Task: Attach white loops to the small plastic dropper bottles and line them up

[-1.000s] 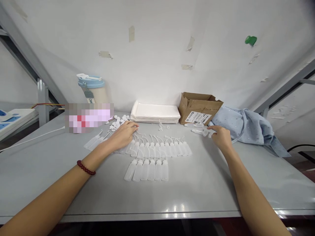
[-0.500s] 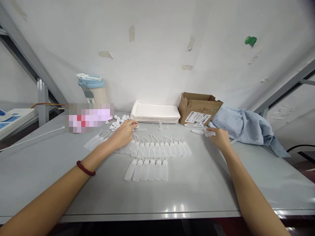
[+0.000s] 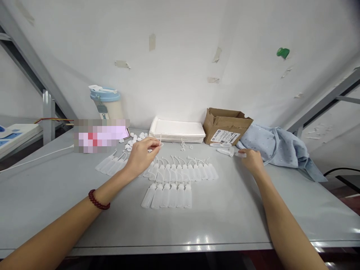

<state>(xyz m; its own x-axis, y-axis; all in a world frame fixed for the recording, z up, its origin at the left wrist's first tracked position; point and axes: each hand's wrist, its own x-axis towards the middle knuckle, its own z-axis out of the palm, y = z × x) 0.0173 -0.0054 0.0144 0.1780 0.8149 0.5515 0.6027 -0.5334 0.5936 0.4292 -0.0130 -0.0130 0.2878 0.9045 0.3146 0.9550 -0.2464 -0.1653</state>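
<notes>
My left hand (image 3: 144, 153), wearing a dark red bracelet (image 3: 98, 200), pinches a thin white tube (image 3: 161, 140) between thumb and fingertips. Just behind it lies a pile of small white caps (image 3: 131, 144). Over at the right, my right hand (image 3: 252, 160) has its fingers closed on a small translucent bottle (image 3: 241, 154) low over the table. Two more loose bottles (image 3: 224, 151) lie to its left. Capped bottles with curved white tubes form a long row (image 3: 194, 172) and a shorter front row (image 3: 172, 197). Several others (image 3: 109, 165) lie left of my left wrist.
Against the wall are a stack of white trays (image 3: 178, 131), an open cardboard box (image 3: 225, 129), a light blue cloth (image 3: 277, 146) and a tumbler (image 3: 108, 103). White tubes (image 3: 184, 145) lie before the trays. A phone (image 3: 128, 132) edge shows at left, beside a blurred patch.
My left hand has lifted from the caps, turned a little, and now shows a white tube in its pinch. My right hand has drawn slightly right, with a bottle in its fingers.
</notes>
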